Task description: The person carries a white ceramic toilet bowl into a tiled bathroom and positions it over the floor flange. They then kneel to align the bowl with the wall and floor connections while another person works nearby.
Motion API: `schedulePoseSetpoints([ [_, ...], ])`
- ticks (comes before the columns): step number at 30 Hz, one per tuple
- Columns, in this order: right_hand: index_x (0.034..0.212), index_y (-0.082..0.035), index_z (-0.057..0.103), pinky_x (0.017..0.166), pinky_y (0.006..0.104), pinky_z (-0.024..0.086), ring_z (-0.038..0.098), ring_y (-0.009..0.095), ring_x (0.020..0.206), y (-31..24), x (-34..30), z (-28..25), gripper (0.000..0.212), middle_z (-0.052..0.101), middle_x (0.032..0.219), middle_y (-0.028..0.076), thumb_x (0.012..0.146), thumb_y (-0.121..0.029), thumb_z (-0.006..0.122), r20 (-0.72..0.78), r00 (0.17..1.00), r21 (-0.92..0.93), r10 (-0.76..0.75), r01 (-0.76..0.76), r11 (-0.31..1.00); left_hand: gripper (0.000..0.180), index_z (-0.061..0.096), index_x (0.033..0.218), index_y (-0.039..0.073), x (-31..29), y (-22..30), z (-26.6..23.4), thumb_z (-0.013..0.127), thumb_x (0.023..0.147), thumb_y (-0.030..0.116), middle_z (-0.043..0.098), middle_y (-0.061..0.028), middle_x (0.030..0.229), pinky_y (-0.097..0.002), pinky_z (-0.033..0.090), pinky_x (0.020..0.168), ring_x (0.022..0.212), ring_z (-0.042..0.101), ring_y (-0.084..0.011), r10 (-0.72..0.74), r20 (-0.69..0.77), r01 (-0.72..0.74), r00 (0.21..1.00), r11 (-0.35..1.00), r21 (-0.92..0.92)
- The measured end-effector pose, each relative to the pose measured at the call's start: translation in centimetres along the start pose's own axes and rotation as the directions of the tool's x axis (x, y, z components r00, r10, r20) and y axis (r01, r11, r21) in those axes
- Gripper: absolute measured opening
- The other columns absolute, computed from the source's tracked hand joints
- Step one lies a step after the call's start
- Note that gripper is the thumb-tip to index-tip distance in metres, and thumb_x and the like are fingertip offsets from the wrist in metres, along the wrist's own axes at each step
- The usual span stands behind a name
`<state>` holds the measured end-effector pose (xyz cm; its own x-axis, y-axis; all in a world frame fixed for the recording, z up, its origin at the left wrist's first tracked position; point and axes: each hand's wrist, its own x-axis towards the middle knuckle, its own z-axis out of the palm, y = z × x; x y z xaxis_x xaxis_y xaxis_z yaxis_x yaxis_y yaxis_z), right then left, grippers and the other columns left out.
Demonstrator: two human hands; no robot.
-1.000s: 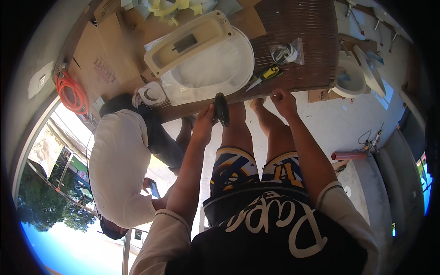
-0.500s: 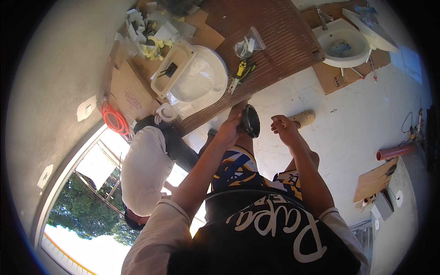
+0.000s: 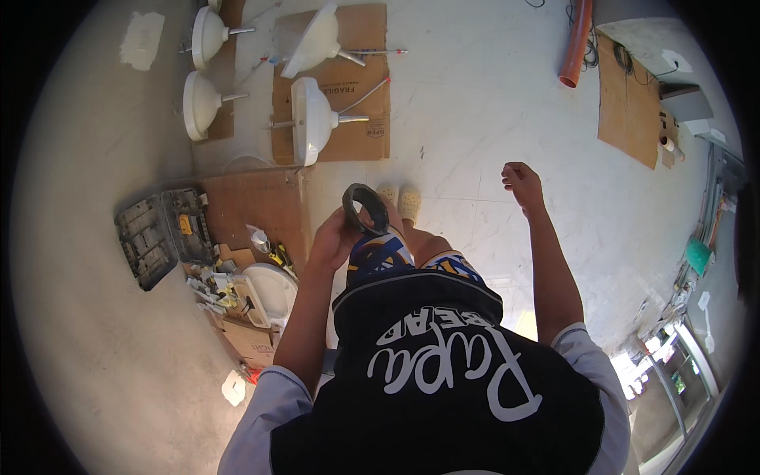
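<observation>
In my left hand (image 3: 332,239) is a thick black ring (image 3: 381,214), gripped by its near left side and held in front of my thigh. Its exact kind is unclear. Out to the right, my right hand (image 3: 522,188) hangs over the pale floor (image 3: 467,127), fingers curled in, with nothing visible in them. The yellowish clogs (image 3: 409,203) on my feet show just beyond the ring.
Several white washbasins (image 3: 311,119) stand on cardboard (image 3: 370,146) ahead left. A brown table (image 3: 253,207) at my left bears an open tool case (image 3: 188,237) and another basin (image 3: 273,289). An orange pipe (image 3: 575,47) lies far right.
My view has swung right, away from the table and the other person, who is out of view. The ring stays in my left hand; my right hand is farther out from my body.
</observation>
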<state>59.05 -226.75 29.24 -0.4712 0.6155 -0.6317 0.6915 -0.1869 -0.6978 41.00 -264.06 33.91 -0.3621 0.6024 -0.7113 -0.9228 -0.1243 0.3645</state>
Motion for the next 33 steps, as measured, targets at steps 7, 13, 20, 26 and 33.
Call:
schedulePoseSetpoints([
  [7, 0.1, -0.005, 0.065, 0.062, 0.0293, 0.048, 0.058, 0.015, 0.065, 1.7, 5.7, -7.4, 0.028, 0.061, 0.069, 0.005, 0.077, -0.019, 0.07, -0.099, 0.992, -0.263, -0.082, 0.054, 0.963, 0.026, 0.055, 0.093, 0.002, 11.4, 4.3, 10.9, 0.038, 0.099, 0.02, 0.057, -0.0086, 0.082, -0.0456, 0.045, 0.098, 0.087, 0.059, -0.0239, -0.084, 0.042, 0.083, 0.996, 0.996, 0.029],
  [13, 0.1, -0.003, 0.062, 0.061, 0.0317, 0.054, 0.067, 0.019, 0.064, 6.9, 5.0, -12.7, 0.025, 0.069, 0.077, 0.013, 0.088, -0.024, 0.056, 0.1, 0.822, -0.185, 0.561, -0.538, 0.822, 0.023, 0.056, 0.092, 0.003, 24.4, 8.0, 21.9, 0.041, 0.098, 0.019, 0.057, -0.0085, 0.081, -0.0465, 0.044, 0.098, 0.083, 0.058, -0.0231, -0.204, 0.16, 0.217, 0.966, 0.974, -0.07],
  [20, 0.092, -0.002, 0.063, 0.054, 0.0303, 0.053, 0.064, 0.017, 0.061, 3.5, 7.5, -19.4, 0.019, 0.065, 0.073, 0.01, 0.084, -0.019, 0.063, -0.057, 0.792, 0.156, 0.609, -0.595, 0.788, 0.02, 0.053, 0.091, 0.006, 36.8, 18.6, 39.1, 0.042, 0.098, 0.02, 0.056, -0.0047, 0.08, -0.0437, 0.041, 0.102, 0.084, 0.057, -0.0204, -0.166, 0.417, 0.143, 0.893, 0.986, 0.085],
  [26, 0.094, -0.002, 0.062, 0.054, 0.0306, 0.053, 0.063, 0.017, 0.062, -3.8, 21.2, -20.2, 0.021, 0.064, 0.074, 0.009, 0.085, -0.021, 0.062, 0.012, 0.792, 0.234, 0.61, -0.595, 0.769, 0.017, 0.049, 0.093, 0.006, 46.8, 26.9, 50.2, 0.037, 0.098, 0.017, 0.053, -0.0045, 0.08, -0.047, 0.038, 0.103, 0.085, 0.054, -0.0199, -0.161, 0.496, 0.106, 0.853, 0.985, 0.137],
  [33, 0.086, -0.003, 0.064, 0.046, 0.0304, 0.05, 0.06, 0.018, 0.052, -19.7, 48.6, -26.6, 0.017, 0.062, 0.061, 0.008, 0.08, -0.018, 0.066, 0.007, 0.995, -0.189, 0.104, -0.101, 0.977, 0.02, 0.051, 0.099, 0.005, 55.1, 34.3, 60.5, 0.038, 0.099, 0.021, 0.055, -0.0063, 0.085, -0.0436, 0.038, 0.103, 0.091, 0.055, -0.0212, -0.039, 0.499, 0.006, 0.866, 0.998, 0.066],
])
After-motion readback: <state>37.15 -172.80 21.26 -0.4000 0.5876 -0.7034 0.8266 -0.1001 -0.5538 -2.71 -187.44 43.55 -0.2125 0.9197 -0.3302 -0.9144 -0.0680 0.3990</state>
